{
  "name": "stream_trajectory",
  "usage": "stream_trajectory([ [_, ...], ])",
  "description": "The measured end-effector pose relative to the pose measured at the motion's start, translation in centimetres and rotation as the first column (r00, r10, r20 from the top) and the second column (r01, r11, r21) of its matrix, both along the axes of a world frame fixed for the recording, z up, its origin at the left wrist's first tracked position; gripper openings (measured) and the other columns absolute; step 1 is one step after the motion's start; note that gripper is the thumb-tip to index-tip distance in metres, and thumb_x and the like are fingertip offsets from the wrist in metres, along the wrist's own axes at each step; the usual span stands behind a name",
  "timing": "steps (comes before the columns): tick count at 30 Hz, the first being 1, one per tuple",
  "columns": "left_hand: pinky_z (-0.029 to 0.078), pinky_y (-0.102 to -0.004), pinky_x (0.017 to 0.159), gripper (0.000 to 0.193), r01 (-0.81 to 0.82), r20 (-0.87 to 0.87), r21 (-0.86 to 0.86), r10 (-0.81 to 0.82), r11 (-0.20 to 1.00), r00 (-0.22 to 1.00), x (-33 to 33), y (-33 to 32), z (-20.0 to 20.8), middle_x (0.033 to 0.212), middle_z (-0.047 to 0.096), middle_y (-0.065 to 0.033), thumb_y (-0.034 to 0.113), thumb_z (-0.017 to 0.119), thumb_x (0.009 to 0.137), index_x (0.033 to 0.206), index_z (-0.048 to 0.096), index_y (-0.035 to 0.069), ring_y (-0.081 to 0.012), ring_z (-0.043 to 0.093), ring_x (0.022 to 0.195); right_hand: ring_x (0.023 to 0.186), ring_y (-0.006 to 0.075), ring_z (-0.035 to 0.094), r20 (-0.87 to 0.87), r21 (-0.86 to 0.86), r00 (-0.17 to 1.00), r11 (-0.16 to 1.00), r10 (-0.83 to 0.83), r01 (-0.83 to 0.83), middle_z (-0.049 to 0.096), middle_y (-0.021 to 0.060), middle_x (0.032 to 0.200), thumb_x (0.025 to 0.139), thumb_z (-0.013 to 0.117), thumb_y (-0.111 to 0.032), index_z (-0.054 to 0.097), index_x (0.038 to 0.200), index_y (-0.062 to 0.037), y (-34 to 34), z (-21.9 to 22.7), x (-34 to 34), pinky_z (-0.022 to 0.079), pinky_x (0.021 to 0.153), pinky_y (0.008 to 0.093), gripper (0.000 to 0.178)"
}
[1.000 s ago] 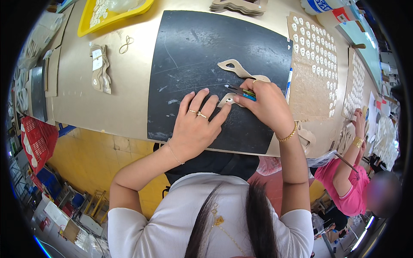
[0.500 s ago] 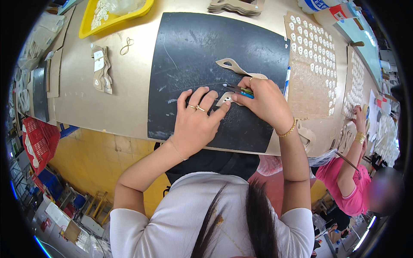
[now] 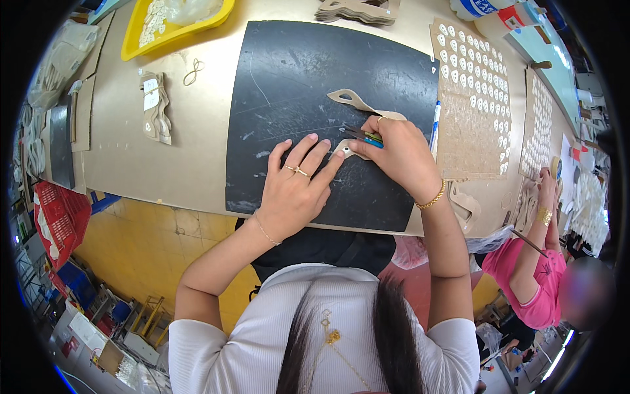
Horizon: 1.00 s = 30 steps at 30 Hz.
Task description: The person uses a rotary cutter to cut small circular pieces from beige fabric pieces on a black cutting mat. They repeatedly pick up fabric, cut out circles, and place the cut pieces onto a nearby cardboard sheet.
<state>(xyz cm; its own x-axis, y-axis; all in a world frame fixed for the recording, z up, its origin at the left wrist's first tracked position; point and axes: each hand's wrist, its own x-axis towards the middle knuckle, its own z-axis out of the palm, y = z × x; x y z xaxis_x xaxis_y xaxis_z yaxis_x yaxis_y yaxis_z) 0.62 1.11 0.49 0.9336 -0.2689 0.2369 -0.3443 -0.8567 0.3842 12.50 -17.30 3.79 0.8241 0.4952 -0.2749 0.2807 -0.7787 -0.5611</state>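
Note:
My left hand (image 3: 294,187) lies over the black mat (image 3: 282,79) with its fingers spread. Its index fingertip presses on the near end of a small beige cut piece (image 3: 358,151), beside a white spot with a dark dot. My right hand (image 3: 401,154) is closed round slim thread snips (image 3: 373,139) with blue and green grips. The dark pointed tips of the snips reach left, just above the beige piece, and my right thumb is close to its edge. Beyond my right hand lies another beige piece (image 3: 362,105) with an eye-shaped hole, partly covered by the hand.
A board with rows of white teardrop pieces (image 3: 469,79) lies to the right, a pen (image 3: 436,121) beside it. At the upper left stands a yellow tray (image 3: 134,39). A tied bundle of beige pieces (image 3: 157,121) lies left. A co-worker in pink (image 3: 525,282) works at the far right.
My left index fingertip has shifted onto the white spot, hiding part of it, and the left hand has drawn slightly left. The snips stay in my right hand. The co-worker's hand has moved a little.

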Motion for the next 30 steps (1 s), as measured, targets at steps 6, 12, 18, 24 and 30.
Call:
stream_trajectory([
  [6,0.034,-0.0525,0.108,0.053,-0.02,-0.007,-0.025,0.02,0.999,1.0,0.1,-0.3,0.0,0.128,0.06,-0.0093,0.007,0.073,0.073,0.126,0.066,0.011,-0.0279,0.051,0.128,0.075,0.0372,0.068,0.027,-0.026,0.999,0.999,-0.023,0.023,0.067,0.0188,0.076,0.08,0.082,-0.037,0.068,0.085,-0.0005,0.3,-0.3,-0.1,0.051,0.067,0.0421,0.039],
  [12,0.034,-0.0531,0.109,0.051,-0.022,-0.019,-0.021,0.021,1.0,1.0,0.1,-0.3,0.2,0.128,0.059,-0.0087,0.007,0.072,0.074,0.125,0.066,0.01,-0.0281,0.05,0.13,0.074,0.0369,0.068,0.048,-0.09,0.998,0.995,-0.044,0.049,0.067,0.0189,0.075,0.078,0.083,-0.04,0.069,0.083,-0.0004,0.9,-0.2,-0.2,0.051,0.066,0.042,0.043],
  [18,0.032,-0.0542,0.112,0.051,0.014,-0.043,-0.038,-0.016,0.999,0.999,-0.7,0.4,-0.1,0.135,0.058,-0.0083,0.008,0.072,0.075,0.126,0.066,0.011,-0.0285,0.047,0.136,0.074,0.0365,0.069,0.052,-0.066,0.997,0.996,-0.063,0.066,0.067,0.0186,0.075,0.077,0.083,-0.041,0.069,0.081,0.0,1.0,0.0,-0.5,0.052,0.066,0.0422,0.044],
  [24,0.033,-0.0533,0.112,0.05,-0.035,-0.018,0.038,0.035,0.999,0.999,-1.0,-0.7,0.0,0.136,0.059,-0.0089,0.008,0.07,0.077,0.126,0.066,0.01,-0.0291,0.048,0.136,0.076,0.0359,0.069,0.065,-0.088,0.995,0.993,-0.07,0.076,0.068,0.0189,0.077,0.076,0.083,-0.043,0.069,0.086,-0.0006,1.2,-0.1,-0.8,0.052,0.068,0.0418,0.046],
  [30,0.033,-0.0526,0.112,0.052,0.017,-0.022,-0.041,-0.018,0.999,1.0,-1.0,0.8,-0.2,0.135,0.059,-0.0091,0.007,0.068,0.077,0.128,0.065,0.008,-0.0287,0.048,0.136,0.082,0.0361,0.069,0.045,-0.033,0.998,0.998,-0.054,0.055,0.07,0.019,0.085,0.082,0.081,-0.037,0.07,0.092,-0.0006,0.4,0.1,-0.7,0.052,0.071,0.0416,0.039],
])
